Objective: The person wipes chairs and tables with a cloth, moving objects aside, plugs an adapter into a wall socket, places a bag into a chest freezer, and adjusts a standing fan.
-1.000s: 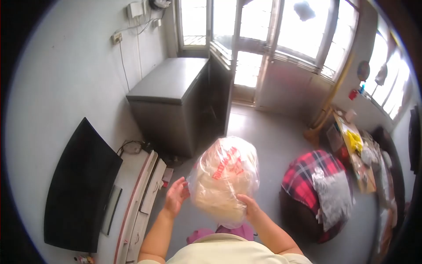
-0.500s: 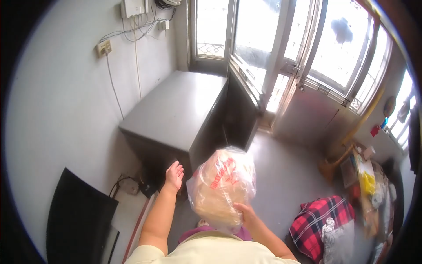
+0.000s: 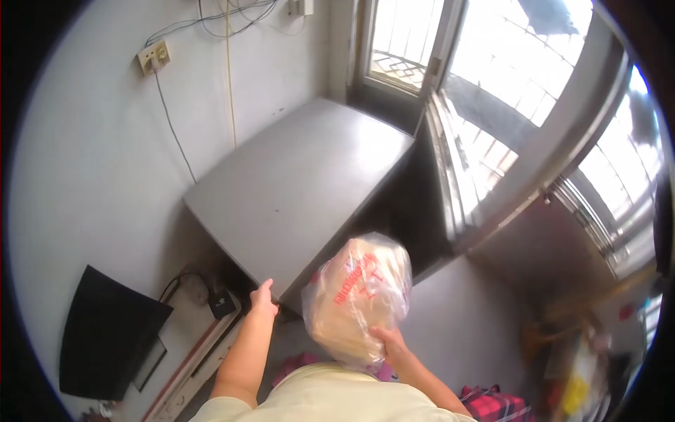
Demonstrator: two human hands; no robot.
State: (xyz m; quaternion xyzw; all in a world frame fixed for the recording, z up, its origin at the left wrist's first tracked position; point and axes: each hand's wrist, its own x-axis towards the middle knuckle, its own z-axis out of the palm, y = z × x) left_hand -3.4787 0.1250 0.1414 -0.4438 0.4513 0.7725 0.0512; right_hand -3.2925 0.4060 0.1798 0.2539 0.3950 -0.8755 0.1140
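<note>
My right hand (image 3: 389, 343) grips the lower right side of a clear plastic bag (image 3: 357, 299) with red lettering, held in front of my body. Something tan and block-like shows through the film, but I cannot make out what it is. My left hand (image 3: 264, 299) holds nothing and has its fingers partly extended. It is at the near corner of a grey table (image 3: 295, 186); whether it touches the edge I cannot tell.
A black screen (image 3: 105, 334) stands on a low cabinet (image 3: 186, 352) at the left. Beyond the table is an open glazed door (image 3: 457, 176). A red plaid cloth (image 3: 496, 406) lies at the lower right, near a cluttered, blurred shelf (image 3: 573, 380).
My view has turned and come nearer the grey table. My left hand is now at its near corner, fingers less spread. The bag stays in my right hand.
</note>
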